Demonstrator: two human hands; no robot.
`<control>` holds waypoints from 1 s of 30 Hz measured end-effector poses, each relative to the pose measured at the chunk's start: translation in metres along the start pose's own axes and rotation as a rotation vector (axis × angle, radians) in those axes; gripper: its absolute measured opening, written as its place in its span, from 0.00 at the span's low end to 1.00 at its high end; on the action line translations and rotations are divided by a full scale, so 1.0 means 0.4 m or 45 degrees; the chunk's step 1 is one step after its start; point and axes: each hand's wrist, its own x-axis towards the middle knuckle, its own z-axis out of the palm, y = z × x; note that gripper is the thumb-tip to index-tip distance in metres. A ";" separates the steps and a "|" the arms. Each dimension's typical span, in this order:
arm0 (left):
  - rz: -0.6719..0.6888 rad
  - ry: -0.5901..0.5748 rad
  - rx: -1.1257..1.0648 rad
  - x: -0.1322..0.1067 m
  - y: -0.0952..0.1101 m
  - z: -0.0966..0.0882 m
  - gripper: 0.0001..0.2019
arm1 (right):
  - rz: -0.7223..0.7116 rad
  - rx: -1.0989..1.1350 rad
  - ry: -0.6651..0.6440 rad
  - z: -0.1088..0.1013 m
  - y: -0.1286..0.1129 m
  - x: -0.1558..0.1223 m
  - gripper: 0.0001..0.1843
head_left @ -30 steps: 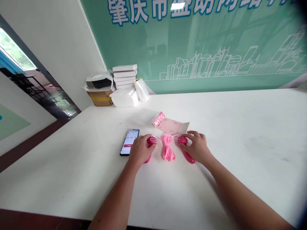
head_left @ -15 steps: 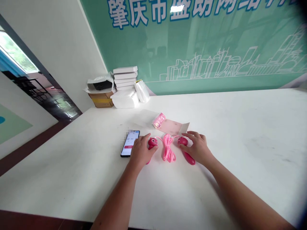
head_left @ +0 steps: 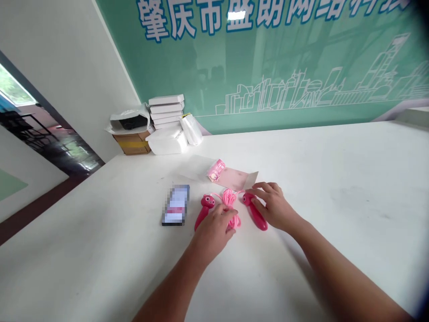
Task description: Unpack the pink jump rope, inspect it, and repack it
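Note:
A pink jump rope lies on the white table, its cord wound into a coil (head_left: pixel 229 197) between two dark pink handles with animal heads. My left hand (head_left: pixel 214 230) reaches over the lower part of the coil, fingers and thumb apart, and covers part of the left handle (head_left: pixel 202 213). Whether its fingertips press on the cord I cannot tell. At the right handle (head_left: pixel 258 218), my right hand (head_left: pixel 273 205) has its fingers stretched out and apart, with the thumb at the handle's upper part. Both handles rest on the table.
A phone (head_left: pixel 176 205), its screen blurred out, lies left of the rope. Behind the coil is an opened pink card package (head_left: pixel 233 178) with clear plastic. White boxes (head_left: pixel 166 107), a cardboard box (head_left: pixel 132 143) and white packets (head_left: pixel 167 141) stand at the back left.
My left hand has moved off the left handle, rightward and nearer, over the coiled cord. My right hand stays by the right handle. The view has shifted slightly.

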 end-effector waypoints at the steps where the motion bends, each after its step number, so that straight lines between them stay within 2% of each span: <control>1: 0.007 0.010 -0.024 0.000 -0.002 -0.002 0.22 | -0.022 0.014 -0.043 -0.006 0.005 0.000 0.24; 4: -0.002 0.097 -0.120 0.002 -0.007 -0.020 0.20 | -0.131 0.043 -0.215 -0.025 0.020 -0.004 0.34; 6: -0.036 0.205 -0.178 0.006 -0.011 -0.036 0.21 | -0.190 0.017 -0.291 -0.034 0.027 -0.008 0.37; 11: -0.118 0.461 -0.362 0.020 -0.033 -0.062 0.19 | -0.293 -0.093 -0.281 -0.032 0.030 -0.012 0.37; 16: -0.163 0.546 -0.492 0.026 -0.051 -0.070 0.15 | -0.326 -0.066 -0.312 -0.025 0.021 -0.016 0.34; 20: -0.167 0.510 -0.486 0.025 -0.049 -0.072 0.14 | -0.297 0.003 -0.334 -0.034 0.007 -0.018 0.31; 23: -0.107 0.428 -0.429 0.020 -0.043 -0.073 0.15 | -0.265 0.122 -0.355 -0.046 0.003 -0.016 0.27; 30: -0.003 0.089 -0.217 0.004 -0.032 -0.074 0.17 | -0.182 0.361 -0.269 -0.040 0.017 -0.008 0.18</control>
